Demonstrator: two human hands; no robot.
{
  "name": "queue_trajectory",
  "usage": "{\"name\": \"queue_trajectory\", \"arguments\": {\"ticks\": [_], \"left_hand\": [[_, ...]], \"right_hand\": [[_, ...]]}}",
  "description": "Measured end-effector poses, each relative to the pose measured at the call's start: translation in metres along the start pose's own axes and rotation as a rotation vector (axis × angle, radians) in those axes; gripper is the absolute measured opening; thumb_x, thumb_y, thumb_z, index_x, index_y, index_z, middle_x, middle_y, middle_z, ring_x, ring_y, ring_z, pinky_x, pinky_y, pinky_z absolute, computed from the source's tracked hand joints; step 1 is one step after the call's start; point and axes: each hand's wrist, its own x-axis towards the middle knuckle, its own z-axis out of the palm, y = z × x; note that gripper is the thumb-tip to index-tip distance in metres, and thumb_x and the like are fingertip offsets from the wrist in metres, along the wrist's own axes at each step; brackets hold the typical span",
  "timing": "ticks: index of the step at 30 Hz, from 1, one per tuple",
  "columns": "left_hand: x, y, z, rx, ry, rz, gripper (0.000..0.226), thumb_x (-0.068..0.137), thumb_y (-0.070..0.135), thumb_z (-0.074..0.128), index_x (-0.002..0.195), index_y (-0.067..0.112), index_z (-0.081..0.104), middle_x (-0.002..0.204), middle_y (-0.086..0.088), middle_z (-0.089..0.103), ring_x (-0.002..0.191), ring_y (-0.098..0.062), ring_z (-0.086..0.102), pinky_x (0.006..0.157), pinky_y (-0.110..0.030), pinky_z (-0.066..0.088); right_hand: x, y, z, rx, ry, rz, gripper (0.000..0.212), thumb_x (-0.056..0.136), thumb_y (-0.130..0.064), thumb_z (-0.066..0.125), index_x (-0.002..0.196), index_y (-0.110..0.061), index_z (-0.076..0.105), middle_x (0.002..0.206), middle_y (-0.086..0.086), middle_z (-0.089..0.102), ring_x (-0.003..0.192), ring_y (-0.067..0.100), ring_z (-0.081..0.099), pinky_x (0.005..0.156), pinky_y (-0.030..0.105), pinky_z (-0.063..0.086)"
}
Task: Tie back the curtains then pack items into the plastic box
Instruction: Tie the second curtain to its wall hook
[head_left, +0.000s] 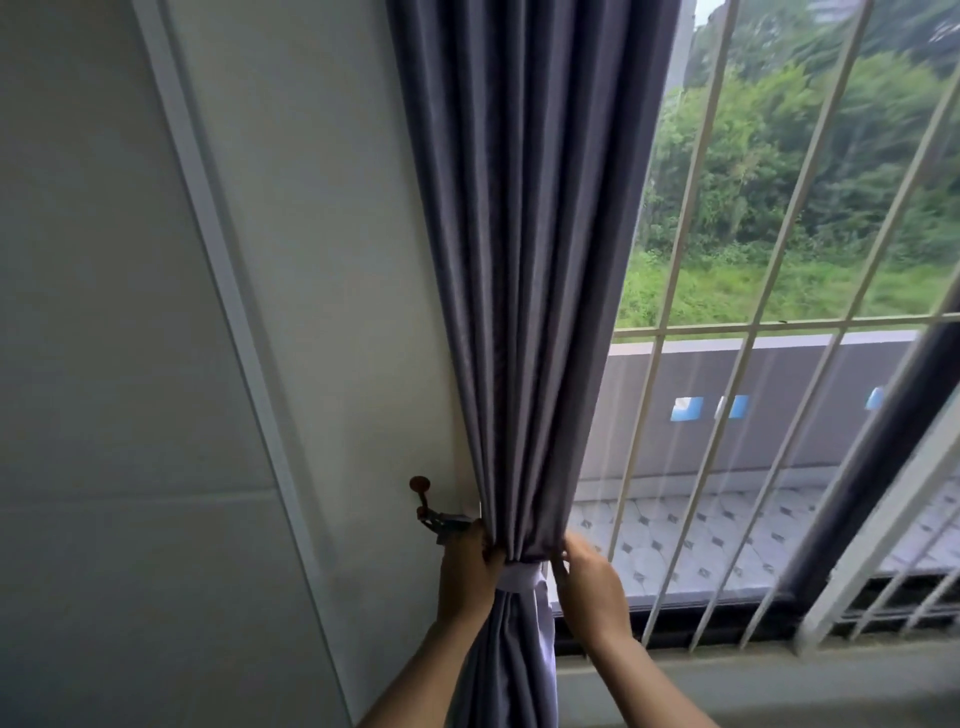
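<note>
While the grey-violet curtain (524, 312) hangs gathered into soft vertical folds beside the window bars (727, 260), a pale tieback band (519, 577) cinches it low down, just right of the wall hook (423, 501). The left hand (467, 571) curls its fingers round the bundle at the band; the right hand (587, 577) pinches the fold's edge. If the band's loop misses the small metal hook, I'd guess the smooth, heavy cloth slides free and spills open. No plastic box is in sight.
</note>
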Motion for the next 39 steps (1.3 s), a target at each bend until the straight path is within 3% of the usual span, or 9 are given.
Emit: {"name": "queue_trajectory", "arguments": {"ticks": [6,9,14,18,24,28,33,36,39], "left_hand": [[-0.005,-0.008,0.013,0.027,0.017,-0.017,0.015,0.077,0.015,0.060,0.067,0.024,0.053,0.067,0.009,0.054,0.063,-0.002,0.052,0.056,-0.014,0.032],[-0.004,-0.014,0.012,0.121,-0.009,-0.046,0.012,0.080,0.023,0.060,0.077,0.011,0.064,0.077,-0.004,0.061,0.075,-0.018,0.060,0.060,-0.023,0.041],[-0.002,-0.010,0.010,0.188,-0.012,-0.050,0.025,0.087,0.028,0.059,0.102,0.009,0.065,0.099,-0.006,0.061,0.097,-0.018,0.059,0.078,-0.030,0.052],[-0.021,-0.001,0.007,0.030,0.172,-0.088,0.017,0.085,0.034,0.062,0.090,0.021,0.051,0.087,0.007,0.055,0.079,-0.010,0.056,0.065,-0.025,0.046],[-0.030,0.002,0.007,0.130,0.282,0.082,0.009,0.085,0.014,0.065,0.092,0.018,0.062,0.107,0.002,0.053,0.097,-0.011,0.051,0.074,-0.024,0.047],[-0.029,0.003,0.004,0.048,0.332,0.055,0.018,0.087,0.018,0.066,0.105,0.017,0.067,0.109,0.001,0.059,0.098,-0.012,0.056,0.078,-0.024,0.049],[-0.021,0.005,-0.003,0.068,0.284,0.106,0.009,0.087,0.016,0.066,0.096,0.014,0.068,0.102,-0.001,0.061,0.095,-0.014,0.056,0.076,-0.022,0.044],[-0.016,0.002,-0.010,0.098,0.236,0.150,0.001,0.086,0.016,0.064,0.086,0.015,0.064,0.091,0.002,0.060,0.087,-0.010,0.050,0.074,-0.019,0.044],[-0.022,-0.003,-0.012,0.120,0.203,0.218,0.017,0.080,0.011,0.068,0.075,0.015,0.053,0.078,0.005,0.051,0.078,-0.005,0.043,0.067,-0.008,0.035]], "right_hand": [[-0.002,-0.008,0.016,0.061,-0.046,-0.049,0.010,0.094,-0.026,0.056,0.097,-0.021,0.064,0.096,-0.010,0.059,0.079,0.011,0.060,0.065,0.026,0.047],[-0.002,-0.003,0.020,0.043,-0.050,0.045,0.010,0.093,-0.022,0.052,0.087,-0.018,0.059,0.089,-0.005,0.058,0.078,0.016,0.060,0.064,0.034,0.050],[0.007,-0.012,0.015,0.012,-0.037,0.212,0.019,0.090,-0.016,0.043,0.073,-0.014,0.051,0.076,0.001,0.056,0.070,0.023,0.055,0.059,0.038,0.046],[-0.005,-0.016,0.017,0.112,0.082,0.216,0.014,0.091,-0.025,0.057,0.096,-0.023,0.044,0.075,-0.008,0.055,0.066,0.015,0.056,0.051,0.031,0.042],[-0.020,-0.033,0.017,0.192,0.279,-0.025,0.016,0.085,-0.014,0.064,0.087,-0.027,0.055,0.080,-0.012,0.057,0.068,0.011,0.055,0.055,0.025,0.046],[-0.016,-0.049,0.006,0.121,0.360,-0.209,0.016,0.083,-0.029,0.051,0.082,-0.021,0.064,0.077,-0.009,0.060,0.070,0.012,0.056,0.058,0.014,0.038],[-0.010,-0.058,0.000,0.026,0.404,-0.246,0.025,0.087,-0.038,0.053,0.075,-0.019,0.063,0.073,-0.006,0.059,0.068,0.015,0.053,0.056,0.022,0.041],[-0.007,-0.046,0.003,-0.070,0.347,-0.261,0.011,0.083,-0.023,0.065,0.075,-0.016,0.061,0.075,-0.004,0.059,0.068,0.019,0.054,0.056,0.026,0.044],[-0.008,-0.033,0.003,-0.075,0.346,-0.208,0.020,0.077,-0.018,0.076,0.073,-0.014,0.056,0.072,-0.003,0.057,0.065,0.021,0.052,0.055,0.028,0.044]]}}
